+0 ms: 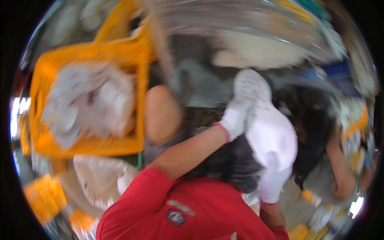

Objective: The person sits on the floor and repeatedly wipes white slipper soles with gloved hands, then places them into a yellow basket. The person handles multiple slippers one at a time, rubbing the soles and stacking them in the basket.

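Observation:
Across my lap lies a white, smooth thing [253,85] with a rounded far end, dark markings on it and a broad near part; motion blur hides its exact kind. My left hand [237,117], in a white knitted glove with a pink cuff, closes on its narrower middle from the left side. From the lower right comes my right hand [274,180], gloved in the same way, gripping its near end. The fingers of the right hand are smeared and partly merge with the white surface.
At left stands an orange-yellow plastic crate [90,151] holding crumpled clear plastic bags [90,104]. Sheets of clear plastic [240,20] are heaped ahead. More translucent bags [106,180] lie behind the crate's near side. Another person's bare arm [340,164] shows at right.

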Action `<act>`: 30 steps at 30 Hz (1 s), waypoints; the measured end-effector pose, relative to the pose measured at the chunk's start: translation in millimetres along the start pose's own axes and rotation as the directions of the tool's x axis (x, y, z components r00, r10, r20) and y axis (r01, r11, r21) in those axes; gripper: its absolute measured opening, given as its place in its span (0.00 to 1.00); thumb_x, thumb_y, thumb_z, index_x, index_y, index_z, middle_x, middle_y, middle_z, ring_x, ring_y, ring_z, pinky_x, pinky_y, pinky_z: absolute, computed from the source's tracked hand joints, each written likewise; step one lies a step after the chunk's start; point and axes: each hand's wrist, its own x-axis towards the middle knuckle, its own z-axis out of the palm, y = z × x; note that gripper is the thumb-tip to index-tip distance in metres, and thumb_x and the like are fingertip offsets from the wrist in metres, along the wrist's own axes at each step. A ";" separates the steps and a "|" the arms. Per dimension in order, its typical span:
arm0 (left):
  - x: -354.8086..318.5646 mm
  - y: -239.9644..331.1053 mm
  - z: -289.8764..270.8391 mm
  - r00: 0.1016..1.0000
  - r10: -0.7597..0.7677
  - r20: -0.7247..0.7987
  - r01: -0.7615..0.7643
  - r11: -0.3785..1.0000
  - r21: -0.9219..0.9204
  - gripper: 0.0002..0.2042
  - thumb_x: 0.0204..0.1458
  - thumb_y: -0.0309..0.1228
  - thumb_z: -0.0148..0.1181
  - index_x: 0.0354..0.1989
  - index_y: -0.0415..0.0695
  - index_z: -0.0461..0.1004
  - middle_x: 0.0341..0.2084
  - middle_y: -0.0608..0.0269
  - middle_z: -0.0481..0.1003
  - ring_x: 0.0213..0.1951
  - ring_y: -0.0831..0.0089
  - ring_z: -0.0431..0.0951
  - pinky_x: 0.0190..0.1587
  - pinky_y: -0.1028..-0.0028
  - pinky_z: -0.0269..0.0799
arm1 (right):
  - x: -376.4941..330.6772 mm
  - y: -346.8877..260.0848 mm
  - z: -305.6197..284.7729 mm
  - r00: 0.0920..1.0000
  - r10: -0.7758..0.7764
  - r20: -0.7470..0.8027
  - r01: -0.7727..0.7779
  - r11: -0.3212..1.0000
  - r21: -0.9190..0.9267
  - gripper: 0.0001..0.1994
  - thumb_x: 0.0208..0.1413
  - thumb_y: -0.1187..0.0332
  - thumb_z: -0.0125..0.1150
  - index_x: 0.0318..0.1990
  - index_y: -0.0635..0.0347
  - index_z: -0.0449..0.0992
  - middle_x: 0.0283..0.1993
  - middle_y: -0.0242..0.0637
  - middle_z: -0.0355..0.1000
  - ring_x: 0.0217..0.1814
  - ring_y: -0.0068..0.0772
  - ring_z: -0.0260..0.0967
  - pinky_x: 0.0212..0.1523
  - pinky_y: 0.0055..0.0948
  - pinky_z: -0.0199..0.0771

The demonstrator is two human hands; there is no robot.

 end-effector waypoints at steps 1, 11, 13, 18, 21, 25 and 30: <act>8.7 0.2 23.3 0.999 0.001 -0.037 0.001 0.999 0.043 0.09 0.72 0.37 0.60 0.48 0.48 0.82 0.41 0.69 0.82 0.43 0.77 0.80 0.47 0.73 0.77 | -1.5 -1.4 -1.0 0.978 -0.194 -0.072 0.195 0.981 0.002 0.27 0.75 0.70 0.61 0.76 0.73 0.67 0.73 0.51 0.74 0.73 0.41 0.73 0.74 0.36 0.69; 153.1 63.5 2.3 0.665 0.539 0.516 -0.619 0.012 0.785 0.24 0.76 0.48 0.52 0.69 0.45 0.75 0.56 0.55 0.84 0.57 0.56 0.84 0.64 0.58 0.79 | 154.5 -0.8 66.6 0.874 -0.485 -0.035 0.485 0.866 0.123 0.29 0.75 0.66 0.58 0.79 0.68 0.63 0.66 0.59 0.77 0.66 0.60 0.80 0.65 0.42 0.79; 155.2 77.6 -3.5 0.844 0.476 0.247 -0.484 0.477 0.734 0.25 0.75 0.48 0.52 0.70 0.45 0.74 0.55 0.53 0.84 0.57 0.54 0.84 0.65 0.58 0.78 | 174.0 -4.5 75.6 0.860 -0.508 0.042 0.499 0.855 0.141 0.29 0.73 0.67 0.56 0.77 0.68 0.65 0.66 0.61 0.76 0.66 0.65 0.78 0.64 0.43 0.79; 74.5 141.8 -11.5 0.944 0.320 -0.078 0.064 0.054 0.997 0.29 0.66 0.47 0.64 0.69 0.41 0.74 0.52 0.51 0.84 0.54 0.58 0.85 0.61 0.60 0.79 | 213.9 -0.2 84.9 0.776 -0.621 0.113 0.629 0.775 -0.066 0.15 0.70 0.69 0.57 0.57 0.66 0.81 0.57 0.60 0.81 0.55 0.69 0.80 0.53 0.53 0.83; 22.7 160.9 -17.6 0.947 0.307 -0.095 0.143 -0.137 0.980 0.33 0.60 0.46 0.71 0.69 0.38 0.73 0.51 0.50 0.84 0.52 0.60 0.85 0.59 0.62 0.80 | 239.6 7.5 98.3 0.787 -0.576 0.221 0.605 0.791 -0.090 0.10 0.67 0.68 0.59 0.42 0.66 0.84 0.45 0.57 0.83 0.45 0.64 0.82 0.44 0.52 0.83; 1.2 141.5 -10.9 0.980 0.024 0.197 -0.193 0.346 0.918 0.30 0.61 0.37 0.72 0.68 0.35 0.74 0.47 0.59 0.83 0.46 0.72 0.84 0.53 0.69 0.81 | 247.1 -9.0 112.5 0.872 -0.437 0.220 0.402 0.897 0.186 0.12 0.64 0.65 0.62 0.39 0.66 0.85 0.34 0.54 0.83 0.40 0.55 0.84 0.41 0.47 0.83; 25.6 65.0 21.2 0.993 0.033 0.111 -0.050 0.987 0.152 0.17 0.72 0.32 0.64 0.65 0.39 0.76 0.50 0.61 0.84 0.49 0.66 0.86 0.55 0.67 0.83 | 186.0 -57.3 70.2 0.913 -0.066 0.402 -0.039 0.968 0.246 0.17 0.66 0.63 0.68 0.53 0.68 0.82 0.47 0.47 0.82 0.48 0.29 0.80 0.52 0.34 0.80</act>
